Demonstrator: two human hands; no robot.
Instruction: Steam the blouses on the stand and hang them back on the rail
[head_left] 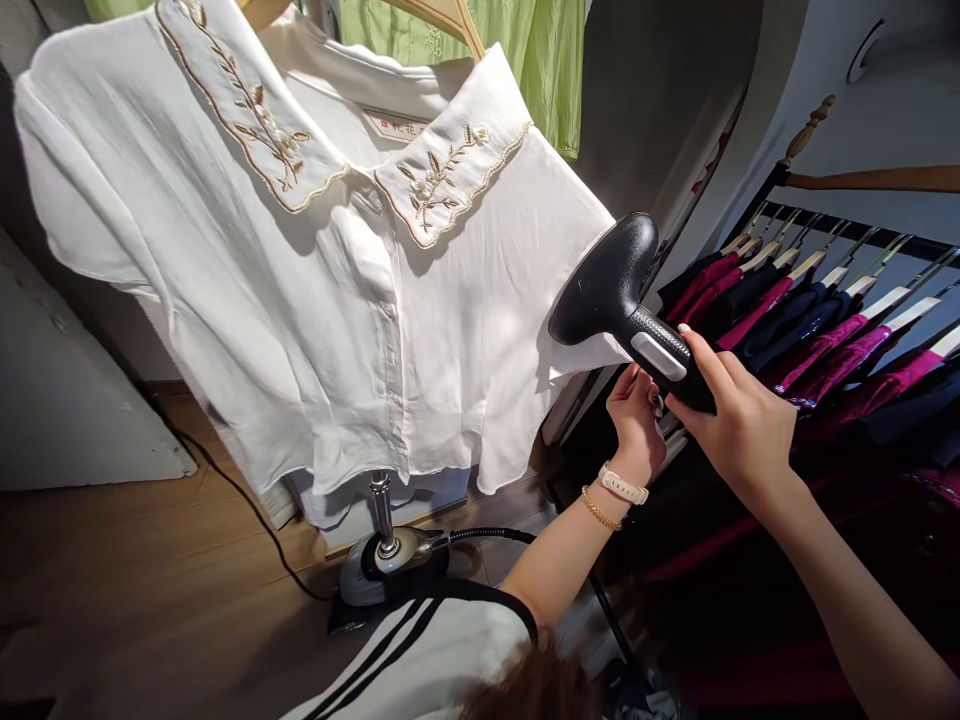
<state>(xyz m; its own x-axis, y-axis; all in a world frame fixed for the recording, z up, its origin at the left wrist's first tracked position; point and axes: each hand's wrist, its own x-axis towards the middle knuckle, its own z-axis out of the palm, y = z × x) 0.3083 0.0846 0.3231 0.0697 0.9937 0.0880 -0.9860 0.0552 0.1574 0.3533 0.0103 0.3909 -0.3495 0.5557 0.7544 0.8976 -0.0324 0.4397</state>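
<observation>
A white short-sleeved blouse with an embroidered scalloped collar hangs in front of me on a wooden hanger. My right hand is wrapped around the handle of a black garment steamer head. The steamer's wide face lies against the sleeve on the blouse's right side in view. Just below the handle, my left hand is closed at the lower edge of that sleeve, pinching it; the steamer partly hides the fingertips. A watch band and a gold bracelet circle the left wrist.
The steamer base, with a metal pole and black hose, stands on the wooden floor. A cord runs along the left. Dark and magenta garments hang on a rack at right. Behind the blouse hangs a green garment.
</observation>
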